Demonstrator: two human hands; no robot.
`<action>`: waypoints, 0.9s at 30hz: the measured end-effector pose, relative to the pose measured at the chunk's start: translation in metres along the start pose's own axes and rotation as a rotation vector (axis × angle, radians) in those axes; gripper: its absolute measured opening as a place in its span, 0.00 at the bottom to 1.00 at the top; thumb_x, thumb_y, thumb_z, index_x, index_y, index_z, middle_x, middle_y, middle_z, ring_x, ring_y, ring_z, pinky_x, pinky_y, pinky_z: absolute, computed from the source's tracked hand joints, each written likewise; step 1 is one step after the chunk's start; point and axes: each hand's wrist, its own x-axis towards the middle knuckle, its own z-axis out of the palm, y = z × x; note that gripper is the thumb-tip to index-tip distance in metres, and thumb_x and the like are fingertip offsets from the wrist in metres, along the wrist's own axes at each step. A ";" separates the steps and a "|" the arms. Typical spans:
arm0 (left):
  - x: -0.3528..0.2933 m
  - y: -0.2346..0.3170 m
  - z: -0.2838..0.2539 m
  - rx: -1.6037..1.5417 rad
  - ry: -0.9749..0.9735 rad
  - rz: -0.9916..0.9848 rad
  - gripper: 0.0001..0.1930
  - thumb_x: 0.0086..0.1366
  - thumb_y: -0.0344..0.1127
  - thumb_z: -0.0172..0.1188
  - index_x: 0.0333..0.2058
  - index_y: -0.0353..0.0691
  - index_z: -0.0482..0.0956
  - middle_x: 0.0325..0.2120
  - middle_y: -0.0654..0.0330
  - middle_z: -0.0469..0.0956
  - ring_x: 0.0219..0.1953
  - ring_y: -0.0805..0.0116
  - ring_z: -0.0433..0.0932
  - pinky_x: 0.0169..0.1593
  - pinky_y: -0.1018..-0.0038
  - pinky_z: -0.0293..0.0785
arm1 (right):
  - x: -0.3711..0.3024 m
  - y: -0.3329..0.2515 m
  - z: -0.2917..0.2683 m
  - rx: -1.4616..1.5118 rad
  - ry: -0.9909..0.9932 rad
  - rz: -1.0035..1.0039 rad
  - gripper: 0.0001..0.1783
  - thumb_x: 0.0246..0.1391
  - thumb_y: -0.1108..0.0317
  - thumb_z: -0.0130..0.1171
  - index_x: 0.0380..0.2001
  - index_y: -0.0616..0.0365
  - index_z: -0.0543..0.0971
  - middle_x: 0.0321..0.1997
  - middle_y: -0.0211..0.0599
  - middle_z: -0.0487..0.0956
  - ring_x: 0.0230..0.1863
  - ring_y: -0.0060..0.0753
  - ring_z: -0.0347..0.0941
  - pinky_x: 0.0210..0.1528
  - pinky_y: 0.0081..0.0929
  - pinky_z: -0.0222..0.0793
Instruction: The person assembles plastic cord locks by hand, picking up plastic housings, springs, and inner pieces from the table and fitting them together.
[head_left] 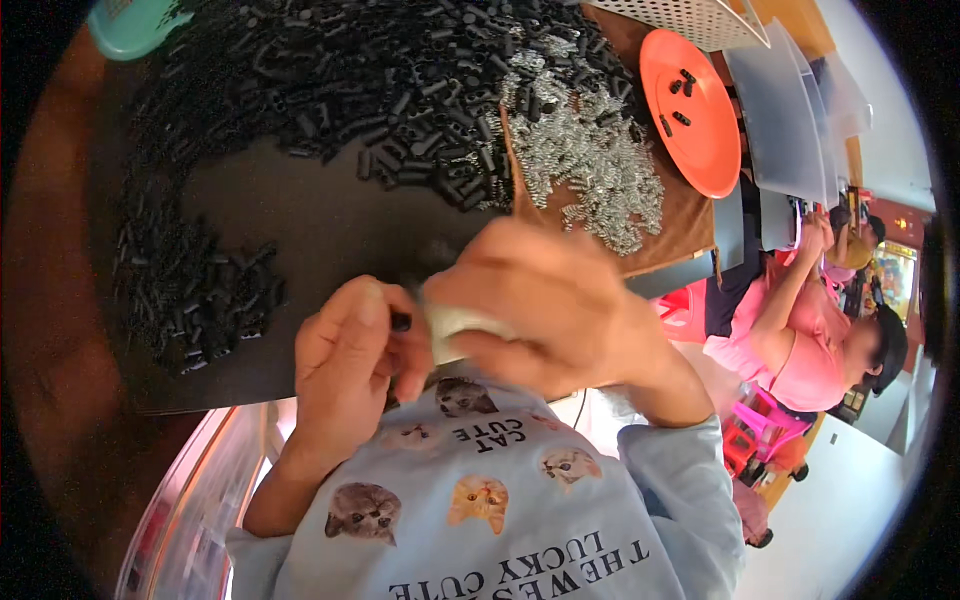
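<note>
My left hand [350, 345] is closed near the table's front edge, fingers curled round a small black plastic part [401, 321] whose end shows between them. My right hand [545, 310] is smeared by motion and bent round a pale whitish-green object [455, 328], close against the left fingers. Its kind I cannot make out. Beyond my hands lies a large heap of black tubular plastic parts [400, 100]. To its right, many small silvery coil springs [590, 150] are spread on a brown cloth [680, 235].
A smaller pile of black parts [210, 300] lies on the dark table [300, 205] at left. An orange plate [705, 150] holds several black pieces. Around the far edge are a teal container [130, 30], a white perforated basket [690, 20] and clear bins [785, 110]. A person in pink [800, 350] sits at right.
</note>
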 end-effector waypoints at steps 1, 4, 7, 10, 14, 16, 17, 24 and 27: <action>0.001 -0.002 -0.007 -0.005 -0.060 0.065 0.21 0.77 0.45 0.37 0.34 0.34 0.71 0.22 0.55 0.73 0.18 0.75 0.67 0.22 0.80 0.64 | -0.003 0.012 -0.012 -0.071 0.018 -0.075 0.12 0.43 0.73 0.64 0.35 0.65 0.78 0.28 0.38 0.72 0.27 0.37 0.72 0.20 0.31 0.68; 0.001 -0.005 -0.004 0.009 -0.047 0.122 0.23 0.77 0.44 0.33 0.26 0.36 0.67 0.17 0.51 0.71 0.13 0.75 0.60 0.18 0.79 0.60 | -0.017 0.024 -0.058 -0.254 0.017 0.278 0.06 0.49 0.76 0.61 0.32 0.63 0.76 0.28 0.41 0.72 0.29 0.43 0.72 0.30 0.34 0.69; 0.003 -0.001 0.001 -0.063 -0.047 0.114 0.20 0.77 0.43 0.33 0.30 0.37 0.67 0.19 0.50 0.70 0.14 0.73 0.60 0.19 0.80 0.60 | -0.034 0.032 -0.073 -0.345 -0.028 0.416 0.06 0.49 0.78 0.60 0.32 0.62 0.76 0.28 0.43 0.71 0.29 0.47 0.71 0.31 0.35 0.68; 0.007 -0.003 0.001 -0.027 -0.083 0.166 0.16 0.76 0.42 0.35 0.33 0.38 0.65 0.22 0.51 0.70 0.16 0.74 0.62 0.21 0.80 0.61 | -0.040 0.033 -0.074 -0.324 -0.089 0.428 0.07 0.48 0.76 0.60 0.33 0.60 0.76 0.28 0.41 0.71 0.29 0.45 0.72 0.30 0.36 0.68; 0.008 -0.002 0.007 0.026 -0.062 0.163 0.13 0.76 0.40 0.37 0.34 0.39 0.64 0.24 0.53 0.70 0.17 0.75 0.63 0.22 0.81 0.62 | -0.042 0.037 -0.069 -0.316 -0.116 0.382 0.09 0.48 0.80 0.61 0.35 0.62 0.78 0.29 0.38 0.71 0.29 0.37 0.70 0.29 0.30 0.65; 0.008 -0.003 0.008 0.019 -0.055 0.163 0.12 0.75 0.38 0.39 0.34 0.39 0.64 0.24 0.54 0.70 0.18 0.75 0.63 0.22 0.81 0.62 | -0.038 0.037 -0.067 -0.419 -0.167 0.403 0.10 0.47 0.79 0.61 0.36 0.62 0.77 0.29 0.38 0.70 0.28 0.39 0.71 0.30 0.33 0.66; 0.008 -0.003 0.008 0.021 -0.055 0.164 0.12 0.75 0.38 0.39 0.34 0.39 0.64 0.24 0.54 0.70 0.18 0.75 0.63 0.22 0.81 0.62 | -0.038 0.038 -0.067 -0.418 -0.165 0.402 0.10 0.47 0.79 0.61 0.36 0.62 0.77 0.29 0.38 0.70 0.28 0.39 0.71 0.30 0.33 0.66; 0.008 -0.005 0.010 -0.009 -0.061 0.164 0.12 0.75 0.38 0.39 0.35 0.37 0.66 0.25 0.53 0.71 0.18 0.75 0.64 0.23 0.81 0.63 | -0.031 0.045 -0.064 -0.692 -0.289 0.317 0.09 0.48 0.72 0.62 0.34 0.59 0.76 0.30 0.36 0.69 0.27 0.41 0.72 0.25 0.36 0.68; 0.009 -0.006 0.007 -0.016 -0.070 0.157 0.12 0.75 0.38 0.39 0.36 0.37 0.66 0.25 0.53 0.71 0.18 0.74 0.65 0.23 0.81 0.63 | -0.028 0.046 -0.063 -0.717 -0.303 0.296 0.08 0.47 0.72 0.62 0.32 0.59 0.75 0.30 0.36 0.69 0.26 0.41 0.72 0.24 0.36 0.68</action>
